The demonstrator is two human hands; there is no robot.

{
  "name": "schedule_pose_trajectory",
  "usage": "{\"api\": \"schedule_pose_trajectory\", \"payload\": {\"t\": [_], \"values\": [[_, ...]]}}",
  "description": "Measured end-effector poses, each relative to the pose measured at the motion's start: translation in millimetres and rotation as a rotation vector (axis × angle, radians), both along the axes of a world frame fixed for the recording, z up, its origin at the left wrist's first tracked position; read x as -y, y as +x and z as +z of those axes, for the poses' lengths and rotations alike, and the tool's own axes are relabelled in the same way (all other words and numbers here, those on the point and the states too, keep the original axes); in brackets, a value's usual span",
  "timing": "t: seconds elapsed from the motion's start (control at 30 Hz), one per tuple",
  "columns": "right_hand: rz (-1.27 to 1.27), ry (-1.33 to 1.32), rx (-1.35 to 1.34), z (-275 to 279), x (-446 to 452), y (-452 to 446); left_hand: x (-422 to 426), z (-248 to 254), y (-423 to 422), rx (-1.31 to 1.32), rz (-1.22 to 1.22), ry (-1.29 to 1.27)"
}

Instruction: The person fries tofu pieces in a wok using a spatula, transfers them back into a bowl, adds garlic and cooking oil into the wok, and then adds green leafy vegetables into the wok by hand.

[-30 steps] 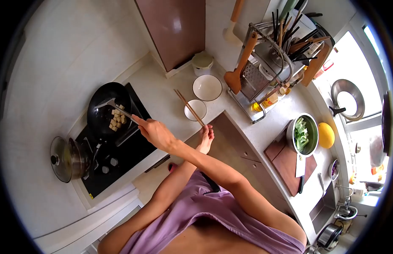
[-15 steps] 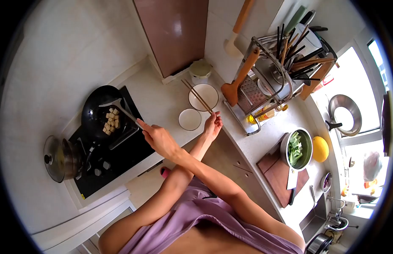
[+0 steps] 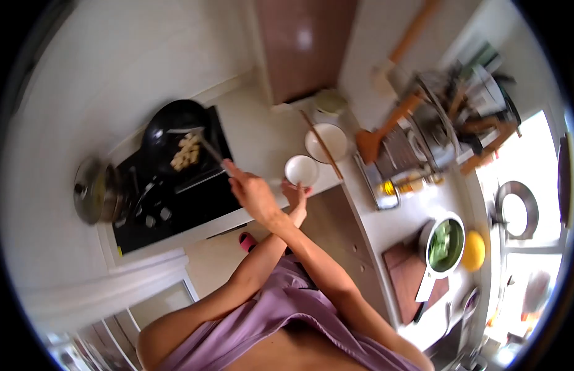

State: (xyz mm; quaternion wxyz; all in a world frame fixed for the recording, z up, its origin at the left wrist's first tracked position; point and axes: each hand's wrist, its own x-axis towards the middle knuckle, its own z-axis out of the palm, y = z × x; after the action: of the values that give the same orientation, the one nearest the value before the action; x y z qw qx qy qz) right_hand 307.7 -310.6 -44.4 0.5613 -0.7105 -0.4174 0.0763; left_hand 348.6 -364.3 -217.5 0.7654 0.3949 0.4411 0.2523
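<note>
My forearms are crossed. My right hand (image 3: 253,196) grips the handle of a metal spatula (image 3: 211,148), its blade inside the black wok (image 3: 157,120) by pale cubes (image 3: 186,153) that look like tofu. At the counter's edge, my left hand (image 3: 295,199) has its fingers at the near side of a small white bowl (image 3: 301,170), seemingly holding it; the grip is partly hidden and blurred. Wooden chopsticks (image 3: 321,143) lie across a larger white bowl (image 3: 334,137) just behind.
A glass-lidded pot (image 3: 92,190) stands left of the wok on the black stove (image 3: 194,207). To the right are a utensil rack (image 3: 417,145), a pot of leafy greens (image 3: 463,238), a cutting board (image 3: 401,272) and a yellow round fruit (image 3: 474,251).
My left hand has let go of the chopsticks, now across the larger bowl, and moved to the small bowl. My right hand still holds the spatula in the wok. The view has shifted.
</note>
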Motion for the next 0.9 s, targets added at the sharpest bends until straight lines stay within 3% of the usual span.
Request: {"api": "schedule_pose_trajectory", "payload": {"t": [0.13, 0.17, 0.23, 0.27, 0.37, 0.5, 0.6, 0.67, 0.9], "values": [[0.006, -0.048, -0.089, 14.2, -0.6, 0.9, -8.7, -3.7, -2.1, 0.012, -0.038, 0.061], [0.005, 0.050, -0.015, 10.5, -5.6, 3.7, -10.9, -12.1, -6.0, 0.055, -0.039, 0.055], [-0.001, -0.081, 0.073, 22.9, -10.3, 10.2, -13.4, -20.2, -32.7, 0.359, -0.070, -0.088], [-0.016, -0.109, 0.175, 25.3, -17.7, 14.6, -21.0, -19.4, -44.2, 0.369, -0.045, -0.081], [-0.002, -0.300, 0.407, 23.8, -52.0, 25.8, -38.8, 27.0, -93.4, 0.098, -0.128, -0.238], [0.074, -0.451, 0.595, 11.2, -101.5, 33.8, -66.7, 51.4, -173.8, 0.097, -0.077, -0.173], [0.105, -0.608, 0.779, 14.0, -115.7, 19.6, -88.6, 35.6, -229.4, 0.127, -0.011, -0.055], [0.144, -0.710, 0.787, 20.4, -117.3, 4.8, -106.8, 58.8, -261.4, 0.023, 0.025, -0.094], [0.111, -0.749, 1.022, 59.3, -105.0, 12.9, -184.0, 20.1, -323.0, 0.054, 0.106, -0.009]]}}
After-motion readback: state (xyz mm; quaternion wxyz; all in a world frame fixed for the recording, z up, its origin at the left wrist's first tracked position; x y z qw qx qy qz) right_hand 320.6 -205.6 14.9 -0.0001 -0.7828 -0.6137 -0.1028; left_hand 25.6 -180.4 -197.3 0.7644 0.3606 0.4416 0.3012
